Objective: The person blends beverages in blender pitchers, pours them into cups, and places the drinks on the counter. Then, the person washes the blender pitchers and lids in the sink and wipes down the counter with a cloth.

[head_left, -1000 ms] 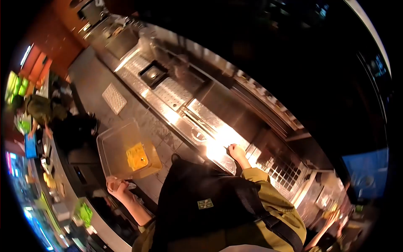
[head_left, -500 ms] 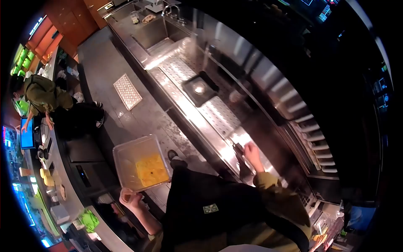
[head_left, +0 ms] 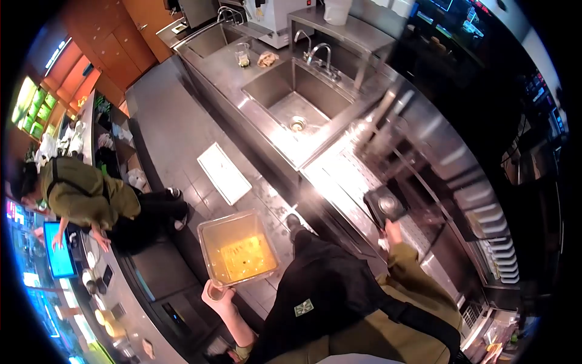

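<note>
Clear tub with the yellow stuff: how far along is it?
The clear tub is off any counter, held up over the floor by the left hand, yellow residue in its bottom. The right hand rests on the steel counter beside a black square pan. The sink lies further along, not reached.

The floor (head_left: 176,121) aisle lies open ahead; a mat (head_left: 224,173) lies on it, worktop (head_left: 339,176) on the right, a co-worker (head_left: 85,197) left.
</note>
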### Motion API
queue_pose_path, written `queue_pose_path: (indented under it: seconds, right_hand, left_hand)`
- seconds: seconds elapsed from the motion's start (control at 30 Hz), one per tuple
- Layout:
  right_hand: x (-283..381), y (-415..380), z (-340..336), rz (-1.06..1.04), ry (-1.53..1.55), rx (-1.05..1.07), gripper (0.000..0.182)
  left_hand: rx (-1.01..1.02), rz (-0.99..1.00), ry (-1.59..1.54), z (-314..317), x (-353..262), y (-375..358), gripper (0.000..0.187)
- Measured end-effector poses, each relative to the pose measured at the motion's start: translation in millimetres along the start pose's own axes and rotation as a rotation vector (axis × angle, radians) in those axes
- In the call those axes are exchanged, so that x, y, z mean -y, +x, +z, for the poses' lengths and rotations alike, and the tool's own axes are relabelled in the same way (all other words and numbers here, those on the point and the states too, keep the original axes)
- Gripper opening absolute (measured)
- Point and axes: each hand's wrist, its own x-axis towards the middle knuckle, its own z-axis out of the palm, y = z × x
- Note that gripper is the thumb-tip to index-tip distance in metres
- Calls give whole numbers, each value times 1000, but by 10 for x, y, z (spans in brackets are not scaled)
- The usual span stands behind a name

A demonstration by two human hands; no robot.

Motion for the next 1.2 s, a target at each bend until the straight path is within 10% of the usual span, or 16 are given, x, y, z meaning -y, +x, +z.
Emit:
queue_pose_path:
  seconds: [0.27, 0.47, 0.67, 1.17, 1.2]
  right_hand:
    - [1876, -1097, 2154, 583, 409, 114, 21]
    - [3550, -832, 3928, 309, 577, 405, 23]
    - [4146, -160, 5448, 282, 184, 186, 29]
    - [5337, -591, 8589, 425, 755, -355, 24]
    - [5586, -510, 8709, 439, 722, -393, 25]
  left_hand:
    - [88, 25, 144, 650, 125, 2950, 25]
    - [236, 66, 99, 1247, -368, 5045, 27]
    - [475, 90, 95, 1926, -237, 7385, 30]
    - [1384, -105, 61, 4206, 95, 11119, 27]
    - [1209, -159, 60, 4279, 293, 11257, 27]
